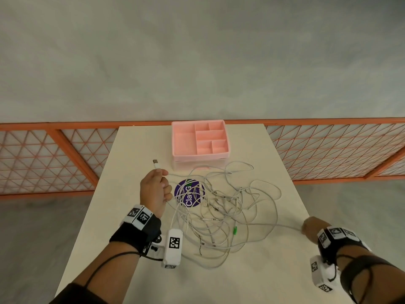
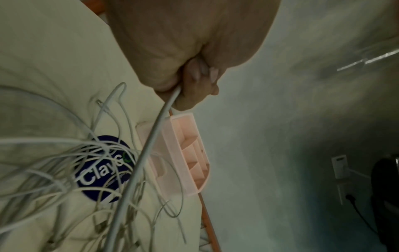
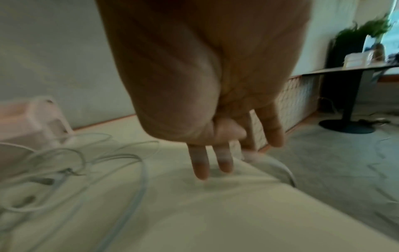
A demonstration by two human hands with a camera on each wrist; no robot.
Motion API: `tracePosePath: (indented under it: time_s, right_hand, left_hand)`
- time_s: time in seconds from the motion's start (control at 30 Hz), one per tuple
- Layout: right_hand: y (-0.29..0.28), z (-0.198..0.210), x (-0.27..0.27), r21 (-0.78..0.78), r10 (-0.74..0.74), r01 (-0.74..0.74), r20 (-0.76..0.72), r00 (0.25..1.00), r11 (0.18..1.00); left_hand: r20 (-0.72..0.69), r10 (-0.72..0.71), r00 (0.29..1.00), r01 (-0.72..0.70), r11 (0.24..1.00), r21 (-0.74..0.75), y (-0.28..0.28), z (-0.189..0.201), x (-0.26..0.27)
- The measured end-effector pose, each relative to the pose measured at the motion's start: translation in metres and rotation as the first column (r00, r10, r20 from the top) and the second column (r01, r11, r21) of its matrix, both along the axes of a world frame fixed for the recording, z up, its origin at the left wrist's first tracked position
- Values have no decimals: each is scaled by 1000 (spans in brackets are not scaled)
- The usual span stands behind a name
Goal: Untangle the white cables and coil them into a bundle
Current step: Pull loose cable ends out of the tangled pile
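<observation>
At the far end of the table we see a pink organizer tray whose compartments look bare, with the tangled white cables sprawled just before it over a purple sticker. Our left hand curls round one cable, its USB plug poking out above the fist. The left wrist view shows that cable running taut from the closed fingers; the blurred right wrist view shows the right hand with fingers mostly straight at the table's edge, perhaps touching a strand.

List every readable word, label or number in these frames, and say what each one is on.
"ClayG": white letters on the round purple sticker on the table, partly crossed by the white cables; any later letters are hidden.
Smaller print on the sticker: too small to read.
Wrist bands: square black-and-white code markers only, no words.
</observation>
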State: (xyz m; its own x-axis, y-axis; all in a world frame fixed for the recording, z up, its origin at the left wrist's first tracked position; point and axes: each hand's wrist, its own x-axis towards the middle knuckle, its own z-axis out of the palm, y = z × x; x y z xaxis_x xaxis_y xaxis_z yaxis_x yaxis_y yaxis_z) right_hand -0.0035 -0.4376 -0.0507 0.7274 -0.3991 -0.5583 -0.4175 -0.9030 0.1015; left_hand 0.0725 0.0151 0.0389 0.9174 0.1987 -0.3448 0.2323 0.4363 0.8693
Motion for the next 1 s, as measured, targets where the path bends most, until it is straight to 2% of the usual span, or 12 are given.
tracePosePath:
  time_s: [0.07,0.17,0.23,0.3,0.4,0.47,0.57,0.63,0.73,0.83,0.9,1.0]
  right_hand:
    - [21,10,15,56,11,-14,69,998,998]
    - [66,33,39,217,-2,-57,263,965,974]
    - [96,39,49,320,53,-151,294,954,935]
    - [127,33,52,354,165,-249,250,954,902]
    - [162,8,44,309,252,-288,151,956,907]
    - [172,-2,35,241,258,-284,133,957,928]
    - [177,-11,24,136,306,-315,88,948,939]
    - [174,-10,23,145,327,-334,75,942,931]
    - [166,11,36,305,249,-293,177,952,906]
    - [165,58,59,433,198,-323,310,930,841]
    - [170,95,76,501,111,-340,431,895,796]
    - [185,141,95,614,-99,-379,602,792,693]
  left_hand:
    - [-11,-44,999,44,999,11,-6,-6,-7]
    - [-38,-71,997,72,997,23,-12,-12,-12]
    - [-59,-79,995,81,996,36,-13,-13,-14]
    - [-81,-95,992,100,994,54,-15,-13,-15]
    - [-106,-114,988,123,989,82,-15,-13,-18]
    - [-118,-114,987,125,988,91,-17,-14,-18]
    - [-119,-107,987,118,989,92,-17,-14,-19]
    - [-122,-111,986,122,989,85,-17,-13,-19]
    - [-125,-122,985,131,989,63,-19,-10,-17]
    - [-115,-141,983,147,988,47,-22,-5,-15]
    - [-99,-160,982,162,987,16,-26,-1,-14]
    - [-70,-189,979,188,982,-29,-34,5,-11]
